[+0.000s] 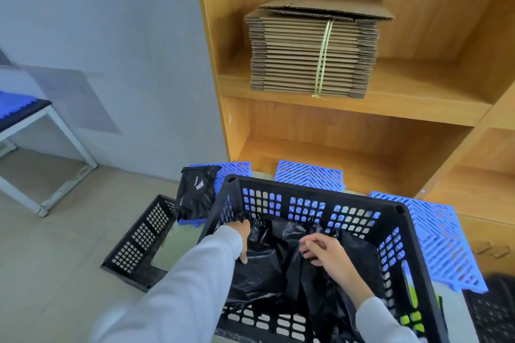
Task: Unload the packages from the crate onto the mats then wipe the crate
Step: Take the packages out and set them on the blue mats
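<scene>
I'm reaching both hands into the black crate [315, 192], which is sitting on the floor in front of the wood shelf [362, 108]. My left hand [242, 237] is gripping the top edge of a black bag [259, 267] in the crate's left half, thumb curling over the plastic, fingers going behind it. My right hand [324, 252] is just right of that, fingers curling into a second crumpled bag [328, 301] nr the crate's middle; looks like a pinch on the plastic. Both bags are lying inside the crate w/ the lattice bottom showing toward me.

One bag [196, 192] is already out, lying on the blue mat [237, 170] just beyond the crate's left far corner. A 2nd mat [309, 175] is lying behind the crate's far wall, and a 3rd mat [434, 234] is lying along the crate's right side. Left of the crate a 2nd black crate [139, 239] is lying tipped on its side on the floor. Something green-yellow [412, 312] is showing thru the crate's right wall; can't tell what it is.

Above the crate, a tied stack of flat cardboard [315, 50] is sitting on the shelf. Far left of the crate, a white-framed table [36, 120] is standing by the wall.
</scene>
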Tool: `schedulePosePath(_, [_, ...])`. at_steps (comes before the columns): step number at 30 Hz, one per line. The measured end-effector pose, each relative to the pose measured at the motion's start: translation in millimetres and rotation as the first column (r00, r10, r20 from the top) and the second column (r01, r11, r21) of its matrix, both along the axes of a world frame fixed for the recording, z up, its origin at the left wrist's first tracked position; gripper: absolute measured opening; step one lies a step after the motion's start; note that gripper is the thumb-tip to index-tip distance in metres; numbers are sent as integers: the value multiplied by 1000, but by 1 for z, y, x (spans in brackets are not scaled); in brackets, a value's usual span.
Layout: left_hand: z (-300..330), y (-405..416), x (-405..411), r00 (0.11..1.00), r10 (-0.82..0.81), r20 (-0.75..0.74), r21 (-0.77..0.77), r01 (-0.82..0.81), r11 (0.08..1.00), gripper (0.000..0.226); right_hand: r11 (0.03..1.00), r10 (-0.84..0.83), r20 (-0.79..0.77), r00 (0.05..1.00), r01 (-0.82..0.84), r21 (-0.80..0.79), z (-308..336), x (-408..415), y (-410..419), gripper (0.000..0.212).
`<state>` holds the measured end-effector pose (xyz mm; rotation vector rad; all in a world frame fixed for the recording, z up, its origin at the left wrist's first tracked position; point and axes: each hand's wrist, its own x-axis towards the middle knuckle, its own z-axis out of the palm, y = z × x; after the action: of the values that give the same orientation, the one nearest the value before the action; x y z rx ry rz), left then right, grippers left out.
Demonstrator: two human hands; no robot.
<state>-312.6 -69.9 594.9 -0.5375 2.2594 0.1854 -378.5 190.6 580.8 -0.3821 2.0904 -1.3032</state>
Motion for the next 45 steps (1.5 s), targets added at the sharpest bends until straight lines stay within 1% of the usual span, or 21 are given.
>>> schedulePosePath(5, [0,-4,1,996,-42,74,22,40,999,91,1000,-17,18,1000,16,23,1,-1,-5,22])
schedulePosePath(11, [12,-11,8,996,-14,89,69,8,998,96,997,-52,66,997,47,66,2,-3,-4,23])
schedulePosePath(14, [25,-15,6,998,43,53,122,-49,991,97,994,-59,96,994,50,93,4,-3,-7,23])
schedulePosePath(18, [42,-21,5,986,144,-79,241,-122,963,106,990,-10,168,986,-14,137,14,1,-17,20])
schedulePosePath(20, [48,-21,5,973,192,-131,310,-143,940,104,993,6,255,967,-35,110,22,8,-24,21])
schedulePosePath(21, [52,-20,5,963,215,-162,356,-146,923,100,997,9,333,943,-33,66,25,14,-29,24])
schedulePosePath(23, [59,-13,6,938,257,-234,441,-133,887,93,999,13,497,868,5,-36,29,25,-40,40])
schedulePosePath(25, [63,-2,9,915,266,-304,468,-100,878,91,991,-5,601,799,85,-104,30,33,-53,58])
schedulePosePath(26, [65,5,11,907,259,-333,466,-81,881,89,981,-14,636,772,133,-140,30,35,-59,62])
schedulePosePath(27, [65,11,13,902,253,-351,467,-65,882,82,970,-21,654,756,173,-169,30,37,-64,61])
schedulePosePath(29, [60,21,18,895,240,-376,509,-17,861,61,954,-21,662,749,213,-211,32,38,-71,57])
schedulePosePath(30, [58,26,20,896,226,-383,527,10,850,57,950,-24,656,755,221,-220,32,37,-73,56])
schedulePosePath(33, [56,37,29,910,161,-381,564,91,821,69,935,-110,607,787,289,-204,28,33,-70,59])
schedulePosePath(34, [57,38,32,910,152,-386,586,114,802,70,918,-157,596,788,338,-206,25,32,-67,55])
schedulePosePath(37, [60,34,36,895,225,-385,701,125,702,49,874,-294,540,788,451,-183,18,28,-54,33])
schedulePosePath(38, [59,30,37,876,281,-392,739,118,663,40,865,-325,535,780,473,-164,16,26,-49,32])
schedulePosePath(39, [56,28,37,845,341,-411,757,109,644,31,861,-341,536,772,485,-151,12,24,-44,40])
schedulePosePath(40, [54,26,38,805,393,-445,754,100,649,23,864,-348,539,767,485,-132,8,21,-39,53])
schedulePosePath(42, [44,23,38,717,451,-531,698,68,713,14,877,-339,535,774,466,-119,5,17,-29,77])
schedulePosePath(44, [38,21,36,691,463,-555,654,18,756,18,872,-342,520,783,471,-135,-12,3,-17,98])
schedulePosePath(45, [36,21,35,706,473,-528,658,-12,753,25,880,-327,516,792,454,-139,-12,0,-14,102])
